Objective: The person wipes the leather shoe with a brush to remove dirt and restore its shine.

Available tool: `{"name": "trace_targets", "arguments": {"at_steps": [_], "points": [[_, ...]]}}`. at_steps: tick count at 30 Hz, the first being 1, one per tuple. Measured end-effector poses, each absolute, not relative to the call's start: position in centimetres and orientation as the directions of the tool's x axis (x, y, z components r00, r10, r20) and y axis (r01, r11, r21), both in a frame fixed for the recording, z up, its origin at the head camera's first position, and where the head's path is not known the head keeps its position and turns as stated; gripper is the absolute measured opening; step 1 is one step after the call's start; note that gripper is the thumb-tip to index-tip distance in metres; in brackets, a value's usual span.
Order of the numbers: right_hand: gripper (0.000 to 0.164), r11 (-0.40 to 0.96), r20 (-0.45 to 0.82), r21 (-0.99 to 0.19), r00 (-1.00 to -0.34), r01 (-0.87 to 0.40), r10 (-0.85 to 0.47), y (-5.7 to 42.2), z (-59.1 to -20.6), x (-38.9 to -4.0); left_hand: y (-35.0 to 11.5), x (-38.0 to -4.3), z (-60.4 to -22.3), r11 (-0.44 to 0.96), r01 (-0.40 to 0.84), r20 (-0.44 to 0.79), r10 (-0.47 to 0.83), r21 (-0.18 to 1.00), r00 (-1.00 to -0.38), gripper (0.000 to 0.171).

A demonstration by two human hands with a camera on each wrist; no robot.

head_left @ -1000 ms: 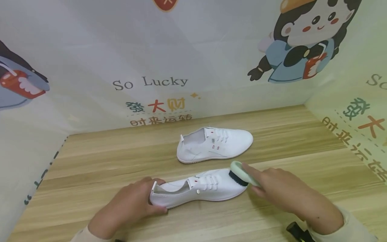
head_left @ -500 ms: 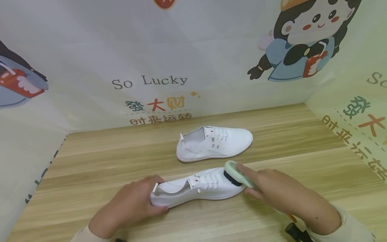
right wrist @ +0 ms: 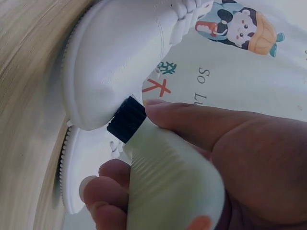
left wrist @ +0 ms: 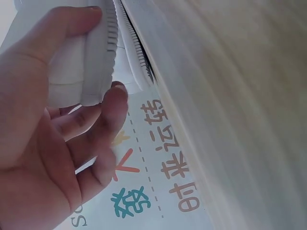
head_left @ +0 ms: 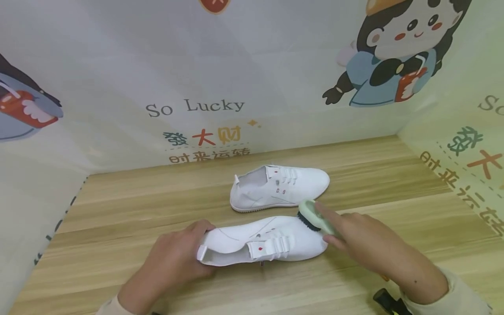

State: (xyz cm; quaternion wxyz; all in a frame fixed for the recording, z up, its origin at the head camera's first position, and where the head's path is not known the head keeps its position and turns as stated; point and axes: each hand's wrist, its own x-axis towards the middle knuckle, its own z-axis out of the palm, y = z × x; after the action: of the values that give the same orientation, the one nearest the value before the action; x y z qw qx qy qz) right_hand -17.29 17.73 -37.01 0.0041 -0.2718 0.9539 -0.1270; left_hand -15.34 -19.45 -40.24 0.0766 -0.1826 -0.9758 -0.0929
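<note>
A white lace-up shoe (head_left: 299, 245) lies toe right on the wooden table, tilted toward the person in the head view. My left hand (head_left: 179, 251) grips its heel; in the left wrist view the thumb (left wrist: 72, 24) presses the side by the ribbed sole. My right hand (head_left: 354, 232) holds a pale green brush (head_left: 315, 215), its dark bristles (right wrist: 127, 119) against the far side of the toe. The right wrist view shows my thumb along the brush handle and fingers curled beneath it. Behind lies the matching white shoe (head_left: 303, 181), toe also right.
A wood-grain table (head_left: 130, 205) spreads beneath everything, bounded behind and at both sides by printed cloth walls (head_left: 275, 74). A black object (head_left: 387, 301) shows at the lower right edge, beside the right sleeve.
The held shoe has rolled toward the person, showing more of its far side. The brush went left over the toe, then back right and farther away. The rear shoe stays put.
</note>
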Motion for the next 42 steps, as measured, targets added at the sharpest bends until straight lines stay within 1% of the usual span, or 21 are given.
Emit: {"name": "trace_targets", "arguments": {"at_steps": [6,12,15,20,22,25,28,34,38,40,42], "points": [[0.065,0.817,0.100,-0.237,-0.850,-0.525,-0.517,18.0,-37.0,-17.3,-19.5,-15.3,-40.6,0.916,0.393,0.285,0.355,0.087,-0.890,0.073],[0.061,0.817,0.140,-0.228,-0.849,-0.529,-0.510,18.1,-36.9,-17.3,-19.5,-15.3,-40.4,0.915,0.392,0.320,0.344,0.099,-0.883,0.070],[0.061,0.820,0.138,-0.223,-0.850,-0.527,-0.508,18.0,-36.8,-17.4,-19.4,-15.4,-40.5,0.901,0.398,0.283,0.342,0.171,-0.896,0.070],[0.061,0.818,0.130,-0.219,-0.847,-0.531,-0.515,18.1,-36.8,-17.2,-19.3,-15.5,-41.0,0.853,0.405,0.217,0.349,0.329,-0.912,0.083],[0.062,0.821,0.120,-0.222,-0.851,-0.526,-0.512,18.1,-36.7,-17.1,-19.3,-15.4,-41.0,0.839,0.410,0.215,0.353,0.358,-0.910,0.089],[0.062,0.824,0.119,-0.223,-0.854,-0.520,-0.507,18.2,-36.5,-17.0,-19.4,-15.2,-41.0,0.816,0.427,0.215,0.371,0.389,-0.904,0.092],[0.061,0.826,0.113,-0.226,-0.856,-0.517,-0.505,18.2,-36.2,-16.9,-19.5,-15.2,-41.1,0.788,0.442,0.191,0.399,0.428,-0.897,0.098],[0.060,0.820,0.107,-0.230,-0.851,-0.524,-0.514,18.2,-35.7,-16.8,-19.8,-15.1,-40.9,0.742,0.411,0.063,0.449,0.530,-0.891,0.111],[0.060,0.819,0.112,-0.228,-0.850,-0.526,-0.515,18.2,-35.5,-16.7,-20.0,-15.0,-40.5,0.730,0.399,0.013,0.472,0.554,-0.881,0.108],[0.061,0.813,0.109,-0.236,-0.846,-0.533,-0.523,18.2,-35.4,-16.7,-20.1,-15.0,-40.3,0.734,0.403,0.004,0.479,0.547,-0.878,0.102],[0.062,0.807,0.104,-0.242,-0.842,-0.538,-0.530,18.2,-35.2,-16.6,-20.2,-15.0,-40.1,0.741,0.412,0.004,0.484,0.530,-0.875,0.091]]}}
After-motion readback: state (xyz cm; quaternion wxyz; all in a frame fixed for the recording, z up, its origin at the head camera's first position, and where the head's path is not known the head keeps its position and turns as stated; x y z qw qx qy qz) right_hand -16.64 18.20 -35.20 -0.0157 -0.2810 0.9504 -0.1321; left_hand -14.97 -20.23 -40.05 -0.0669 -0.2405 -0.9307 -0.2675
